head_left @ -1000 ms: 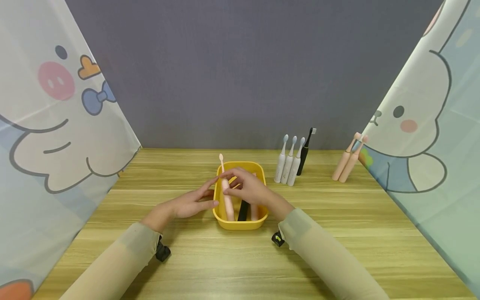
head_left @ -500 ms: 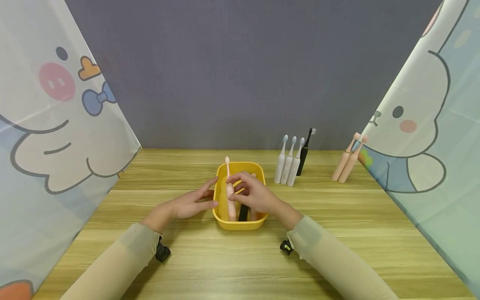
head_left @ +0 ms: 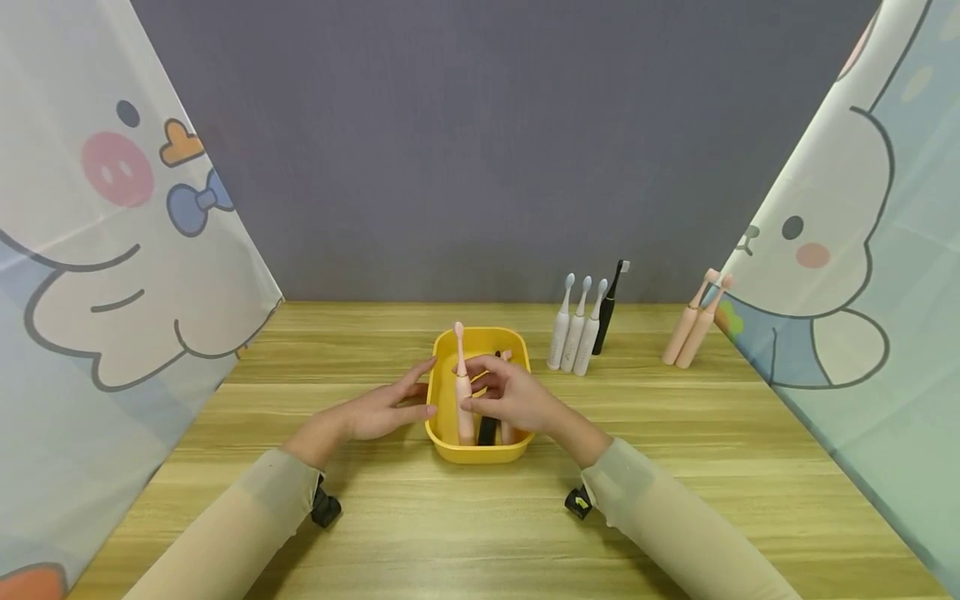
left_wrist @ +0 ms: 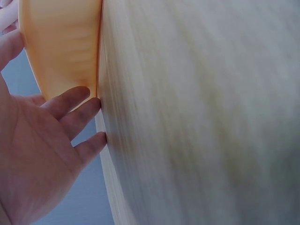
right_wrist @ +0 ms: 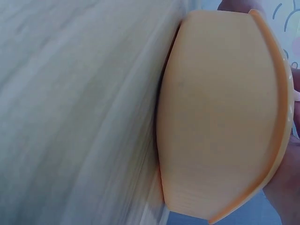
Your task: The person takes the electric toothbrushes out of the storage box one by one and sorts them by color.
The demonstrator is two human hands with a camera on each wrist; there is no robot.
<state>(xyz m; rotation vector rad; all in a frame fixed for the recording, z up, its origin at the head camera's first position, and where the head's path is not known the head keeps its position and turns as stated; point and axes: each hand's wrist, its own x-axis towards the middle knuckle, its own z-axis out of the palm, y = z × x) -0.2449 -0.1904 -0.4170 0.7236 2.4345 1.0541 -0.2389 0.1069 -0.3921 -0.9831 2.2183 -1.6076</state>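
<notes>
A yellow plastic basin (head_left: 491,455) stands on the table. My right hand (head_left: 517,402) reaches over it and pinches a pink electric toothbrush (head_left: 464,417) by its upper handle; the brush stands nearly upright inside, head up. Partly under that hand, a black toothbrush (head_left: 487,432) and another pink one (head_left: 507,433) lean in the basin. My left hand (head_left: 381,410) rests against the basin's left side, fingers extended. In the left wrist view its fingertips touch the basin's outer wall (left_wrist: 65,47) and the tabletop. The right wrist view mostly shows the basin's side (right_wrist: 220,112).
Right of the basin, three white toothbrushes (head_left: 573,342) stand upright in a row, a black one (head_left: 606,321) behind them. Two pink toothbrushes (head_left: 693,333) stand farther right by the printed side cloth (head_left: 817,333). A grey panel (head_left: 480,167) closes off the back.
The right hand has shifted the pink toothbrush rightward within the basin, from the left wall toward the black one, and it is now more upright. My left hand has stayed in place.
</notes>
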